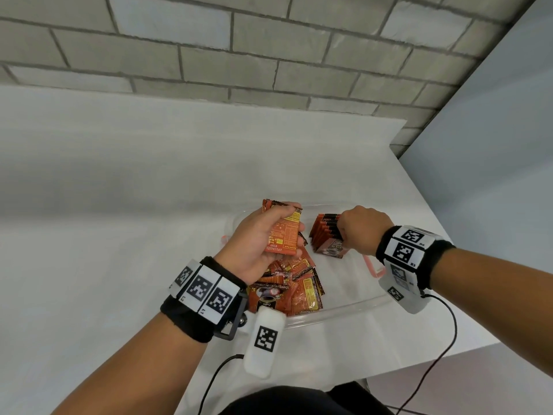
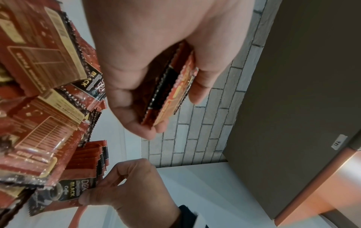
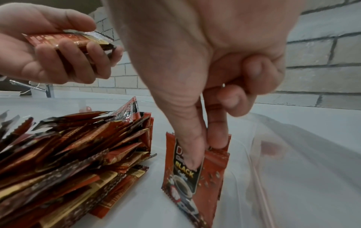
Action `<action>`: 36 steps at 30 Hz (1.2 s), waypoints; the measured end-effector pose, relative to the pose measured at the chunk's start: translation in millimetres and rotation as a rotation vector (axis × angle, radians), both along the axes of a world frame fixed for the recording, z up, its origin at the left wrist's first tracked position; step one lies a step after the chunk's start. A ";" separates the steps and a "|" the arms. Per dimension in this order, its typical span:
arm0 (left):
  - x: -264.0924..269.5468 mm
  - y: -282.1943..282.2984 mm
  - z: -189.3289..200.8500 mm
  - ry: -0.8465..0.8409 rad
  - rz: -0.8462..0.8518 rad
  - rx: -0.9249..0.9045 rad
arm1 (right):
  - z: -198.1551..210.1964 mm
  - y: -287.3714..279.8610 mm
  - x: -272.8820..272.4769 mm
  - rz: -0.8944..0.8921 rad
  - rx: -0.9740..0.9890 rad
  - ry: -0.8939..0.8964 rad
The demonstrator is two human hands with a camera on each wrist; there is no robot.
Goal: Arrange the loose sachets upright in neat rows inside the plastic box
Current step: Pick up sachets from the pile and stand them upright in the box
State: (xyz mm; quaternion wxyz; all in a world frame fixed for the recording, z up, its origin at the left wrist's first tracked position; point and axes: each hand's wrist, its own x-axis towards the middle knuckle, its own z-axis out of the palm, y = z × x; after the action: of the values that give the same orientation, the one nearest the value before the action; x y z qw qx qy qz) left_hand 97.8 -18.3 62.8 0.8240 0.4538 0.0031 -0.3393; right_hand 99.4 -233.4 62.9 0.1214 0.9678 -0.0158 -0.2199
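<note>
A clear plastic box [image 1: 338, 310] sits on the white table. Inside it, a loose pile of red-brown coffee sachets [image 1: 290, 287] lies at the near left; the pile [image 3: 68, 154] also fills the left of the right wrist view. A short row of upright sachets [image 1: 326, 235] stands at the far right of the box. My right hand [image 1: 359, 229] pinches the front sachet of the row [image 3: 193, 174] between thumb and forefinger. My left hand [image 1: 263, 244] hovers above the pile and grips a small stack of sachets [image 1: 284, 235], seen edge-on [image 2: 170, 92] in the left wrist view.
The box has pink clips [image 1: 375, 268] on its rim. A grey brick wall [image 1: 239, 55] runs behind the table, and a dark panel [image 1: 493, 145] stands to the right. Cables [image 1: 443, 354] trail off the table's near edge.
</note>
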 end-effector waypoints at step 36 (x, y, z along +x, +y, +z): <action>-10.3 -20.2 -1.6 -0.054 -0.082 0.143 | 45.3 8.9 -53.4 -0.433 1.226 -0.279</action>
State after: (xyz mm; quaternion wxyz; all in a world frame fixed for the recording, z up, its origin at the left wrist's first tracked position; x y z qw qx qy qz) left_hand 87.5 -38.5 61.3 0.7746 0.5203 -0.0136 -0.3594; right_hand 46.0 -224.5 108.1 -0.5011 0.8560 -0.0975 -0.0814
